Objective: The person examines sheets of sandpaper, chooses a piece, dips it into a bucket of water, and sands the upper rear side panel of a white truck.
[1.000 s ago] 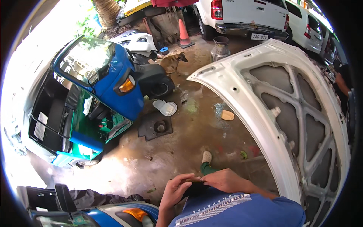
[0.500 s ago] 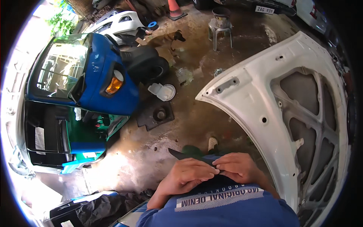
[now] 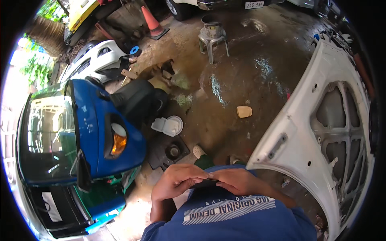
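Both hands meet in front of my blue shirt, pinching a thin dark sheet (image 3: 206, 183) between them. My left hand (image 3: 180, 180) has its fingers closed over the sheet's left part. On the other side, my right hand (image 3: 238, 180) is closed on it, its fingertips touching those of the left. Most of the sheet is hidden by the fingers, so its exact kind does not show. To my right stands a white car hood (image 3: 295, 134), its ribbed inner side facing up; neither hand touches it.
On the left is a blue vehicle cab (image 3: 87, 124) with a side mirror. A dark square part (image 3: 161, 154), an opened white foam box (image 3: 158, 125) and a yellowish block (image 3: 244, 111) lie on wet ground. Farther off are a stool (image 3: 213, 43), a cone (image 3: 150, 20) and a dog (image 3: 167, 69).
My view has turned and shifted, bringing the yellowish block into sight. My hands have moved slightly left, still pinching the sheet; its pointed left corner no longer shows. The dog's head has turned.
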Available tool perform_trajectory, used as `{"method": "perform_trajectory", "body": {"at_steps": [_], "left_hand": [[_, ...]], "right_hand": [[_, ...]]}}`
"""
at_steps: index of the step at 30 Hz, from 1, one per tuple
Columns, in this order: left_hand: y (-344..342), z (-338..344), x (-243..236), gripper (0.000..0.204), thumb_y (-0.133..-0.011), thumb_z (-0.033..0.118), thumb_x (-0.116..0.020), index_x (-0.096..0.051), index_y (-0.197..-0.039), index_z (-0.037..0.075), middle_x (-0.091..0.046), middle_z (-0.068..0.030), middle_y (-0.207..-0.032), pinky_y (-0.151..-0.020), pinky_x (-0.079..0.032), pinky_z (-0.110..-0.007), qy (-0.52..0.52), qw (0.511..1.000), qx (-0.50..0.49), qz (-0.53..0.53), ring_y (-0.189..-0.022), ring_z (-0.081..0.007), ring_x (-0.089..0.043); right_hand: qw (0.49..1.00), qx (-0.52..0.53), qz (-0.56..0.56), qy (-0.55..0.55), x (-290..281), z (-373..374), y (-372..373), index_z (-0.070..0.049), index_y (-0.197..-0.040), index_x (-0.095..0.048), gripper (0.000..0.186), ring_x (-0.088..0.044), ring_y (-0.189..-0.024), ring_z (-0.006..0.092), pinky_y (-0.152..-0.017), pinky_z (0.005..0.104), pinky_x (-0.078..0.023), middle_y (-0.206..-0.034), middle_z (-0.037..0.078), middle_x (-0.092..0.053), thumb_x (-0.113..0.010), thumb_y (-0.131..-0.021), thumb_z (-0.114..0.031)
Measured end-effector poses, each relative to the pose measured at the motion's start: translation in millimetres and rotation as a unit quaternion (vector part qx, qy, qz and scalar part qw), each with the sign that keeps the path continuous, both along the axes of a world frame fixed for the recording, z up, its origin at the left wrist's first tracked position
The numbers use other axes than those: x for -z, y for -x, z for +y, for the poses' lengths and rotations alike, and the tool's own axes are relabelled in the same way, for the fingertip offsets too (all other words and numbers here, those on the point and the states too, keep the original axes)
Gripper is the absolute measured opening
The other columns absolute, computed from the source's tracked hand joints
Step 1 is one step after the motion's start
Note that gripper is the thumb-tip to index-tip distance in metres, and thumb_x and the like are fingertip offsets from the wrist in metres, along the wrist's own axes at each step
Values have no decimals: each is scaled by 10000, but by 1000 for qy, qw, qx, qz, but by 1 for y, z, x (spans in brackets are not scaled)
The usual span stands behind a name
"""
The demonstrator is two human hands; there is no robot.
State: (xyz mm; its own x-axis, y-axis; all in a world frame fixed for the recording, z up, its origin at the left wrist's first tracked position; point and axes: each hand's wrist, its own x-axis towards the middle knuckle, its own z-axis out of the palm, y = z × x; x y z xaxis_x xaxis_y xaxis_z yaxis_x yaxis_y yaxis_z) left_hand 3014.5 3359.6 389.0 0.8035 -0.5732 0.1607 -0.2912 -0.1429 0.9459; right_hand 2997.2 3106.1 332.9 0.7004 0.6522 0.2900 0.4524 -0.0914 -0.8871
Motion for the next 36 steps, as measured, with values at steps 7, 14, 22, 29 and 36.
{"method": "perform_trajectory", "body": {"at_steps": [7, 14, 22, 29, 36], "left_hand": [[-114, 91, -2, 204, -919, 95, -654, -693, -1093, -3, -721, -134, -1065, -859, -527, -340, -41, 994, 52, 89, -978, -284, -697], [-236, 73, 2, 196, -848, 67, -696, -685, -1041, 39, -712, -133, -975, -711, -553, -380, -48, 973, 218, -51, -843, -318, -690], [-345, -52, 64, 150, -861, 101, -670, -687, -1006, 69, -703, -113, -922, -690, -550, -391, -25, 922, 344, -174, -831, -301, -687], [-511, -107, 115, 190, -985, 122, -577, -685, -1106, 24, -700, -57, -927, -795, -505, -281, -127, 959, 240, 82, -864, -124, -623], [-665, -131, 115, 207, -1012, 110, -534, -636, -1147, -8, -675, -56, -1045, -893, -482, -261, 47, 936, 28, 348, -948, -111, -613]], "right_hand": [[995, 89, -17, 36, 3, 98, -76, -56, -1202, -630, 323, -686, -963, 322, -825, 391, -554, -1096, 142, -692, -676, -883, -81], [966, 251, 54, 24, -4, 114, -127, -27, -1204, -624, 319, -663, -1046, 332, -835, 369, -549, -1184, 169, -662, -653, -887, -56], [787, 532, 305, -66, 65, 78, -181, 10, -1296, -550, 399, -581, -1205, 244, -1024, 372, -445, -1322, 160, -595, -638, -910, -37], [696, 590, 319, -258, 96, 19, -335, -18, -1380, -473, 507, -525, -1236, 188, -1026, 339, -432, -1326, 114, -555, -648, -906, -54], [713, 493, 335, -369, 80, -32, -527, -29, -1352, -499, 511, -570, -1098, 149, -925, 296, -485, -1167, 61, -592, -700, -889, -108]]}}
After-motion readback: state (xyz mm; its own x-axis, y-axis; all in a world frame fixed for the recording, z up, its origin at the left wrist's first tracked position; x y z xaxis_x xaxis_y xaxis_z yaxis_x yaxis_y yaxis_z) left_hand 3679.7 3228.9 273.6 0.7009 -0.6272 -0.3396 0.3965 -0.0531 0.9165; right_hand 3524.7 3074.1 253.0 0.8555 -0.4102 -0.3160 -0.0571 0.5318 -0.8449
